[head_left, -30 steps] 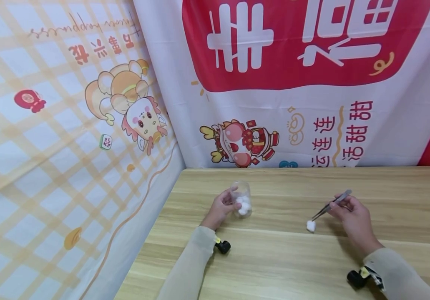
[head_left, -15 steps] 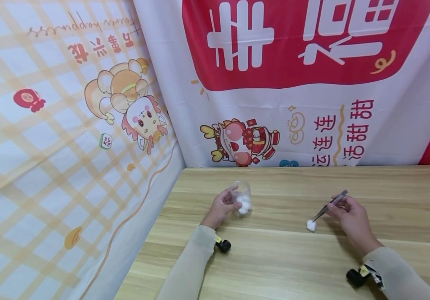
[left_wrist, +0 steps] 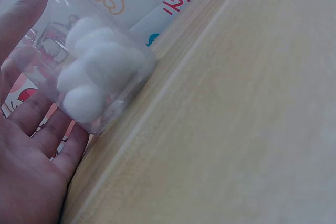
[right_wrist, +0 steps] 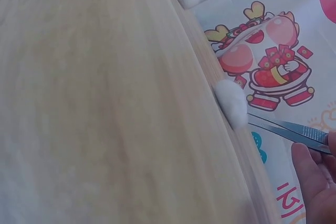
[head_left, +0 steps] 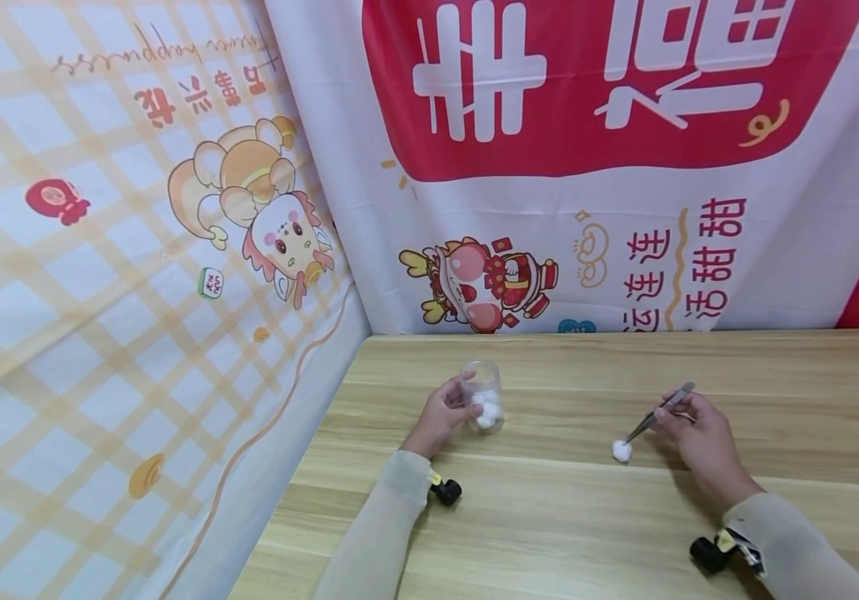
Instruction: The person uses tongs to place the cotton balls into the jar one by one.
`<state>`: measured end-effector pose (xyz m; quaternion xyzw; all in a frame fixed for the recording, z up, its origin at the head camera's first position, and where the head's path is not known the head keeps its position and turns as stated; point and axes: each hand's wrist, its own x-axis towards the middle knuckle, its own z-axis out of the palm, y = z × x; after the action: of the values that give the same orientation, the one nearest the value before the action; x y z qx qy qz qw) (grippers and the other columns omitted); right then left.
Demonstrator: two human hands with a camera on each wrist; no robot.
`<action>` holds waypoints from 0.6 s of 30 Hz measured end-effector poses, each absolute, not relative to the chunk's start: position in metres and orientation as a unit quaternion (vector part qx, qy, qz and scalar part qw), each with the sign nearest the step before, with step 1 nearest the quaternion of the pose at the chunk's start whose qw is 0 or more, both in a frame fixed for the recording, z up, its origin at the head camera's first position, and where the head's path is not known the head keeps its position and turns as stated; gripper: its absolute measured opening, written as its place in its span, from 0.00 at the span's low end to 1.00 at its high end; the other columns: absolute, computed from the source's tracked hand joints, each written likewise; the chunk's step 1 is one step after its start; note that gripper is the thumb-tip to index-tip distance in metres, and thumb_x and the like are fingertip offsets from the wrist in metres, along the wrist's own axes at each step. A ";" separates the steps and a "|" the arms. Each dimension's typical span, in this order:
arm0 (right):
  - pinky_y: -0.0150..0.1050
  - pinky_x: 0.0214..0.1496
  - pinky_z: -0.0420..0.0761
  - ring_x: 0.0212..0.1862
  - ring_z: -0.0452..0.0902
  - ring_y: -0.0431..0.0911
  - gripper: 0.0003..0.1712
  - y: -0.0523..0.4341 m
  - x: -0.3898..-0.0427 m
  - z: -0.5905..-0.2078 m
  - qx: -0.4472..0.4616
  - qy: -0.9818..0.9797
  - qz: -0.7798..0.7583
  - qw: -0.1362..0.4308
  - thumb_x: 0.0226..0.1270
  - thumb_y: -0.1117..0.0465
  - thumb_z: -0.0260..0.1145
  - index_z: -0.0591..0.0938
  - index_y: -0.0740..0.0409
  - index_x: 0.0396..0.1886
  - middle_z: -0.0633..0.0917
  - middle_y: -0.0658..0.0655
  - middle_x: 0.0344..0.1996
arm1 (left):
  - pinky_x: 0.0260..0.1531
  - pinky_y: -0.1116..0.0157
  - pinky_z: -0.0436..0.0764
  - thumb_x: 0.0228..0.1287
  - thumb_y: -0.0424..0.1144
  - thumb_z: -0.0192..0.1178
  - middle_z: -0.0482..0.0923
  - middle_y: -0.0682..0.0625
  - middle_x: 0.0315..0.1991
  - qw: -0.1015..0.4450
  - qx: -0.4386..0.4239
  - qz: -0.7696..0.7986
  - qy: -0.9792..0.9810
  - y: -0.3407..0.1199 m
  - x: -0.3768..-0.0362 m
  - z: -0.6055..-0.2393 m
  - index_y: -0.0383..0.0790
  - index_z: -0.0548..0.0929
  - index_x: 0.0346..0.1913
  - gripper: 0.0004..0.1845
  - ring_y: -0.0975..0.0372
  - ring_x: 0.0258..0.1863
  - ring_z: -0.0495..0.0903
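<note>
A small clear plastic cup stands on the wooden table with several white cotton balls inside. My left hand curls around its left side and holds it. My right hand pinches metal tweezers. The tweezer tips close on a single cotton ball that rests on the table, well to the right of the cup.
Printed cloth banners hang behind the table and along the left side. A black wrist camera mount sits at each wrist. The table's far edge meets the banner.
Almost nothing has moved. The tweezers and right hand have shifted very slightly while staying on the cotton ball; the left hand keeps its hold on the cup.
</note>
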<state>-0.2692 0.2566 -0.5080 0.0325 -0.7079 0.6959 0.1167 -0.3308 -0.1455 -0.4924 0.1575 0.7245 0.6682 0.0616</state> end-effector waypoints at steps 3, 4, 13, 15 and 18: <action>0.33 0.44 0.82 0.38 0.82 0.38 0.10 0.256 -0.269 -0.507 0.032 -0.696 0.708 0.117 0.70 0.70 0.61 0.72 0.65 0.48 0.82 0.57 0.37 | 0.60 0.60 0.72 0.60 0.32 0.69 0.71 0.44 0.65 0.061 0.154 0.667 0.726 -0.146 -0.330 -0.491 0.46 0.70 0.70 0.34 0.53 0.60 0.73; 0.32 0.44 0.82 0.38 0.82 0.38 0.09 0.255 -0.268 -0.507 0.031 -0.695 0.709 0.117 0.70 0.70 0.60 0.72 0.65 0.47 0.82 0.57 0.37 | 0.60 0.60 0.72 0.60 0.32 0.69 0.71 0.44 0.65 0.062 0.154 0.667 0.726 -0.145 -0.330 -0.491 0.46 0.70 0.70 0.34 0.53 0.60 0.73; 0.32 0.44 0.81 0.41 0.81 0.37 0.09 0.254 -0.268 -0.503 0.022 -0.688 0.715 0.124 0.71 0.68 0.60 0.72 0.63 0.48 0.81 0.53 0.39 | 0.59 0.60 0.72 0.60 0.32 0.69 0.71 0.43 0.65 0.062 0.153 0.664 0.729 -0.145 -0.331 -0.490 0.46 0.70 0.70 0.35 0.54 0.60 0.73; 0.32 0.44 0.81 0.41 0.81 0.37 0.09 0.253 -0.269 -0.502 0.019 -0.680 0.723 0.122 0.71 0.68 0.60 0.72 0.62 0.48 0.80 0.52 0.39 | 0.59 0.61 0.72 0.59 0.32 0.69 0.71 0.44 0.65 0.063 0.153 0.662 0.731 -0.145 -0.331 -0.491 0.46 0.69 0.70 0.35 0.54 0.60 0.73; 0.33 0.44 0.81 0.42 0.81 0.37 0.10 0.253 -0.269 -0.501 0.014 -0.665 0.738 0.116 0.71 0.67 0.61 0.72 0.61 0.48 0.79 0.54 0.40 | 0.59 0.61 0.72 0.59 0.33 0.69 0.71 0.44 0.65 0.064 0.152 0.663 0.730 -0.145 -0.331 -0.492 0.46 0.70 0.70 0.35 0.54 0.60 0.73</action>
<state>-0.2688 0.2532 -0.5012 0.0136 -0.6646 0.7380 0.1155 -0.3313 -0.1454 -0.4920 0.1518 0.7300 0.6633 0.0639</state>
